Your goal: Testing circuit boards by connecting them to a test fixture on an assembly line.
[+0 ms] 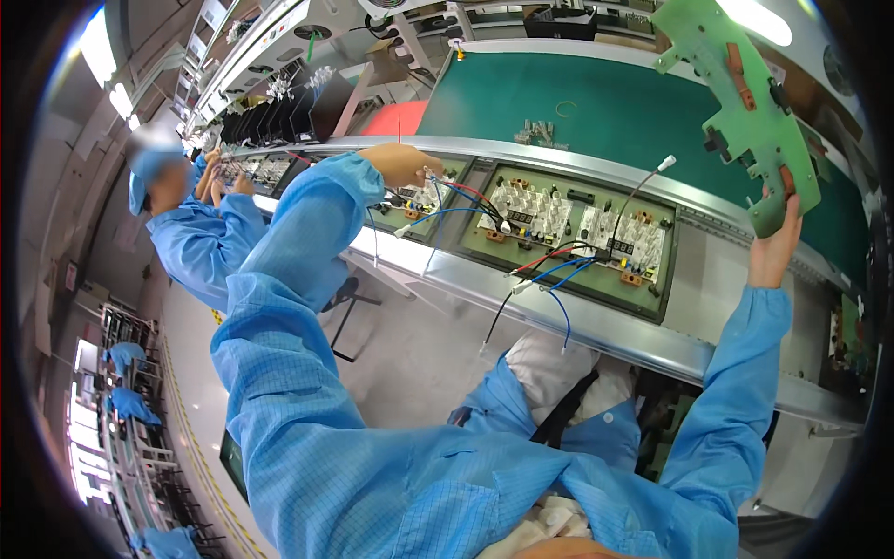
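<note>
My right hand point(778, 244) grips the lower end of a flat green fixture plate point(765, 116), held up above the line at the right. The plate is irregular in outline, with brown and black blocks fixed to it. My left arm reaches across the line, and my left hand point(402, 165) is closed at the ends of thin wires point(468, 193); its fingertips are partly hidden. Those wires, red, blue and black, run to a white-componented circuit board point(526, 212) in a dark tray. Right beside it lies a second circuit board point(622, 244), with loose wires hanging over the front rail.
A metal rail point(577, 312) borders the line in front of me. Behind it lies a green mat point(605, 102) with a pile of small grey parts point(540, 135) on it. At the left a co-worker point(200, 228) in blue works at the same line. Black bins point(270, 121) stand beyond.
</note>
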`<state>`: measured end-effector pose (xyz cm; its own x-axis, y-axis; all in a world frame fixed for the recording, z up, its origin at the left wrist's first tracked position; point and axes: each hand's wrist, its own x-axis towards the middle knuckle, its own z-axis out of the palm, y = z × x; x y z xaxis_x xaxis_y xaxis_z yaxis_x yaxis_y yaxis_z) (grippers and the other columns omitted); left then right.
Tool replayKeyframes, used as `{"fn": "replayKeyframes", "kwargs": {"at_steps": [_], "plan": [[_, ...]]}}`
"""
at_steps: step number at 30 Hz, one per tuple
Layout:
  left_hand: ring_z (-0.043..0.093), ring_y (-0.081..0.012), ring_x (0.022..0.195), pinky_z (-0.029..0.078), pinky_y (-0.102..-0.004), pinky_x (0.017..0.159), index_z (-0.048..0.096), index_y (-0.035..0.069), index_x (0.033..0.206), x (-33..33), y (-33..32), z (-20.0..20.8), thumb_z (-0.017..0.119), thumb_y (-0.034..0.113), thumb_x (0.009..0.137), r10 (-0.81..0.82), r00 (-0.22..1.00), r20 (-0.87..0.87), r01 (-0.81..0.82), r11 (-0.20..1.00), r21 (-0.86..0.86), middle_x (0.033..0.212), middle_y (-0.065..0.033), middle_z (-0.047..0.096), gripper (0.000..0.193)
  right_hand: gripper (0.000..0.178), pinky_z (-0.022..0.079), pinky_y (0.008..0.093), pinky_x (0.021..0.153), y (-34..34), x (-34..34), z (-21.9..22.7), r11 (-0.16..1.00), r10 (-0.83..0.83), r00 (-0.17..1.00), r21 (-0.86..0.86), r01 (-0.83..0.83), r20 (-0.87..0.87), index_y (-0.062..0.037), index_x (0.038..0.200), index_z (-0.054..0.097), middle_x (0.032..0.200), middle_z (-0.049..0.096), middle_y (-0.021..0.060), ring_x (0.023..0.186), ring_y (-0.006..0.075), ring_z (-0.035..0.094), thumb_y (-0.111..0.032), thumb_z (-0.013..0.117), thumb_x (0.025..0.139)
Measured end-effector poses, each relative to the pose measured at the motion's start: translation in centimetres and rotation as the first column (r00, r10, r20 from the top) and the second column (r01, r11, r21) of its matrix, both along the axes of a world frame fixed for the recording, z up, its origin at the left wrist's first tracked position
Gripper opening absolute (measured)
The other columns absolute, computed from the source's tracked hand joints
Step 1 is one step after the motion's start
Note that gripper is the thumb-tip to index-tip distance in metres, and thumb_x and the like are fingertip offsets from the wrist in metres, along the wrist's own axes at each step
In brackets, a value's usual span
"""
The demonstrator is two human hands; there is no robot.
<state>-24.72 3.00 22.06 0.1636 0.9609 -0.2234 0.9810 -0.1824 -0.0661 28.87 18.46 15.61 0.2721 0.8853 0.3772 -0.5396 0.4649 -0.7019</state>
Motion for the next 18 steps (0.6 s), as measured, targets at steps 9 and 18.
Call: {"fn": "replayKeyframes", "kwargs": {"at_steps": [9, 18], "plan": [[0.063, -0.0265, 0.084, 0.048, -0.0379, 0.073, 0.068, 0.011, 0.092, 2.3, 2.6, 2.1, 0.056, 0.007, 0.079, -0.130, 0.971, -0.200, 0.122, 0.991, -0.054, 0.088, -0.0075, 0.067, 0.019, 0.044, 0.043, 0.0319, 0.089, 1.6, 2.0, -1.0, 0.998, -0.042, 0.999, -0.049, 0.040, -0.029, -0.0071, 0.131, 0.042, 0.126, 0.051, 0.0062, 0.111, 0.0229, 0.054, -0.027, 0.053, 0.094], [0.062, -0.0285, 0.075, 0.048, -0.0388, 0.067, 0.068, 0.010, 0.089, 7.4, 1.5, 4.5, 0.062, 0.011, 0.073, -0.112, 0.929, -0.352, 0.110, 0.994, -0.027, 0.077, -0.0093, 0.065, 0.018, 0.044, 0.046, 0.0288, 0.083, 1.2, -0.4, -1.6, 0.993, -0.027, 0.998, -0.114, 0.020, -0.060, -0.0042, 0.125, 0.046, 0.118, 0.056, 0.0070, 0.102, 0.0218, 0.059, -0.024, 0.061, 0.089]]}}
